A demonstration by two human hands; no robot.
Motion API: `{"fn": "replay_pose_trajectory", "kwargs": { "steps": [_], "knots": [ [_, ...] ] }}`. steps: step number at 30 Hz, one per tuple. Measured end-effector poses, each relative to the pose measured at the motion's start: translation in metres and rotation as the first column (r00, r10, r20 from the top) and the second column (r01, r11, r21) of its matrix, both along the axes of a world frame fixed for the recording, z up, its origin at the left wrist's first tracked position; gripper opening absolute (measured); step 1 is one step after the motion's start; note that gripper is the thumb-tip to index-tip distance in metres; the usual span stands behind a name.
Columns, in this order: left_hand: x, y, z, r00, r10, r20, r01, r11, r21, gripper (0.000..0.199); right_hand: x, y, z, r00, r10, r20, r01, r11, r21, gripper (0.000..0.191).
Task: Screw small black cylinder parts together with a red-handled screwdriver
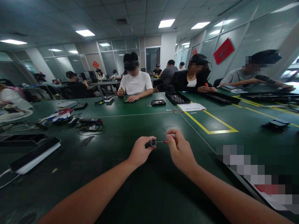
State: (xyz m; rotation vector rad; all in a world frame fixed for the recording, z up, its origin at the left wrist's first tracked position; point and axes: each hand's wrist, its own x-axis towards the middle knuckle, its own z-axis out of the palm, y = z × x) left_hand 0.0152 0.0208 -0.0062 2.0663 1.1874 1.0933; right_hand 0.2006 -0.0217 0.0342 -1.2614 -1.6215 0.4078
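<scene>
Over the green table (130, 199), my left hand (140, 151) is closed around a small dark cylindrical part (153, 142) whose round, silver-rimmed end faces me. My right hand (182, 151) pinches a small screwdriver (164, 142) by its red end, and most of its handle is hidden in the fingers. The thin metal shaft points left and its tip meets the side of the cylindrical part. Whether it sits on a screw there is too small to tell.
Bundled black cables (91, 125) and a long black-and-white device (36, 155) lie to the left. Yellow tape (221, 132) marks the table at the right. Across it, co-workers sit behind black trays (177, 98) and a white paper sheet (191, 107).
</scene>
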Motion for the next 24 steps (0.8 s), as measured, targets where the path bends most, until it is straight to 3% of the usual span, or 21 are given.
{"fn": "replay_pose_trajectory", "kwargs": {
  "steps": [8, 16, 24],
  "knots": [
    [0.0, -0.001, 0.001, 0.999, 0.017, 0.033, -0.016, 1.0, -0.019, 0.037, 0.001, 0.003, -0.007, 1.0, -0.015, -0.012, 0.016, 0.995, 0.096, 0.014],
    [0.0, 0.001, -0.002, 1.0, -0.005, 0.02, 0.006, 1.0, -0.015, 0.035, 0.0, -0.007, -0.001, 0.987, 0.049, 0.152, -0.078, 0.978, 0.195, 0.031],
    [-0.002, 0.002, -0.005, 0.999, -0.018, 0.043, 0.019, 1.0, -0.022, 0.033, -0.005, -0.01, 0.0, 0.987, 0.023, 0.158, -0.07, 0.95, 0.304, 0.011]
  ]
}}
